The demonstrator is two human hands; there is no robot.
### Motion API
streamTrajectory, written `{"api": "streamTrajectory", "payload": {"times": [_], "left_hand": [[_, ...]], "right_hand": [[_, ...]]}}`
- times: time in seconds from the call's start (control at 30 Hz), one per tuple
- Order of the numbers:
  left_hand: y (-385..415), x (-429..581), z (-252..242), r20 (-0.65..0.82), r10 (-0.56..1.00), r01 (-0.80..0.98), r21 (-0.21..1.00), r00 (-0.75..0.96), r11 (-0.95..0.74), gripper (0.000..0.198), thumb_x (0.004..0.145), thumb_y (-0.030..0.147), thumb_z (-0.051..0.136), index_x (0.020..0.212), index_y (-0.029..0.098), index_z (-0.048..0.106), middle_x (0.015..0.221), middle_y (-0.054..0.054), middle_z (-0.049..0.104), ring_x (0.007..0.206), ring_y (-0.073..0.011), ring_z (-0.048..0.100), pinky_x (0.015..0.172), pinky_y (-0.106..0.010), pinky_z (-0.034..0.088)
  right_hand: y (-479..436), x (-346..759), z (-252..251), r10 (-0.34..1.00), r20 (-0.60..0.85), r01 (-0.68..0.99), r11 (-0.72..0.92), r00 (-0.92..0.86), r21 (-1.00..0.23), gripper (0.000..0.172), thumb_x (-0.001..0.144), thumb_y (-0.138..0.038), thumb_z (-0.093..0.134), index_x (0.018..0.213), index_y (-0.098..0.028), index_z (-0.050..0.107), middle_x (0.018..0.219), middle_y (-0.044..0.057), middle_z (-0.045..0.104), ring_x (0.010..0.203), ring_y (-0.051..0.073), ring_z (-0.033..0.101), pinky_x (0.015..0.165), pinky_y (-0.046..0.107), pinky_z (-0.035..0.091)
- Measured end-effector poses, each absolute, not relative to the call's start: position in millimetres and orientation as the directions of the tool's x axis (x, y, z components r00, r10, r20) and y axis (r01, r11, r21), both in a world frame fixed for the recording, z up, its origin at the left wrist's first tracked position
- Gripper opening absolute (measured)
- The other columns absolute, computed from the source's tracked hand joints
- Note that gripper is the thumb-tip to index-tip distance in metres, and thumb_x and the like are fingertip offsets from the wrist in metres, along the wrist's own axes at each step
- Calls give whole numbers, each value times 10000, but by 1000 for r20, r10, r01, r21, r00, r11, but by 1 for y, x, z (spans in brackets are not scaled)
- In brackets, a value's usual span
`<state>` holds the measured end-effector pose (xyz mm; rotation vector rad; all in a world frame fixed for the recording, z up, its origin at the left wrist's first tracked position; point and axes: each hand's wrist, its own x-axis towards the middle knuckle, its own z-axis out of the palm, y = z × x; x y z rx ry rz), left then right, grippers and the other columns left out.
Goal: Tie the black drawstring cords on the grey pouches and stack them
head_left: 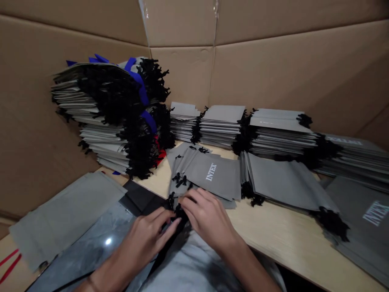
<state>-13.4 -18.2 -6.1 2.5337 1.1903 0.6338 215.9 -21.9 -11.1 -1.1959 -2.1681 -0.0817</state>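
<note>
Packing workshop: cardboard walls (273, 73), stacked drawstring bags (220, 125)

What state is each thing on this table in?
left hand, at the black drawstrings
right hand, curled over the drawstrings
black drawstrings, bunched between the hands
gray INTEX bag, flat, print up
back stack of bags, piled flat
left pile of bags, tilted against the cardboard
black plastic sheet, flat, glossy
cardboard wall, upright, creased
</note>
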Motion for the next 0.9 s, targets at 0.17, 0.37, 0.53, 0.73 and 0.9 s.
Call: {"api": "streamTrajectory", "payload": {"times": [0.17, 0.37, 0.53, 0.73, 0.9], "left_hand": [[-18, -4, -10, 84, 921, 633, 702, 381, -326, 315, 1057, 484, 636, 1011, 239, 829, 859, -28, 821, 581, -174, 754, 516, -235, 540], [-15, 9, -9, -367, 863, 419, 884, 348, 207, 602, 871, 788, 693, 931, 194, 775, 921, -69, 817, 415, -138, 670, 308, -196, 420], [-17, 13, -14, -304, 924, 479, 863, 234, 162, 666, 835, 824, 706, 1034, 196, 805, 493, 26, 653, 352, -164, 576, 305, -198, 421], [-18, 17, -16, -150, 974, 574, 818, 172, 25, 585, 896, 733, 742, 1141, 210, 837, 484, 42, 664, 362, -150, 585, 363, -194, 452], [-15, 12, -18, -191, 955, 524, 850, 226, 46, 592, 881, 736, 758, 1145, 211, 827, 480, 57, 650, 326, -147, 563, 349, -206, 458]], "right_hand": [[-27, 228, -14, 768, 496, 813, 551, -404, -190, 288, 970, -9, 702, 1160, -223, 736, 1077, 61, 761, 1013, 266, 677, 870, 387, 554], [-65, 226, -4, 825, 552, 734, 447, -118, -511, 281, 1056, -41, 546, 1223, -211, 694, 1164, 86, 749, 1070, 259, 680, 939, 398, 566], [-89, 200, -28, 840, 525, 605, 347, 140, -716, 193, 1058, -100, 608, 1143, -235, 716, 971, 28, 784, 901, 208, 742, 824, 315, 588], [-90, 184, -37, 849, 502, 615, 309, 165, -725, 342, 1035, -69, 598, 1306, -246, 709, 1074, 34, 794, 961, 197, 761, 884, 307, 619], [-79, 183, -15, 868, 496, 777, 303, 14, -552, 629, 889, -46, 673, 1476, -270, 647, 1297, 82, 699, 1133, 283, 651, 911, 434, 619]]}}
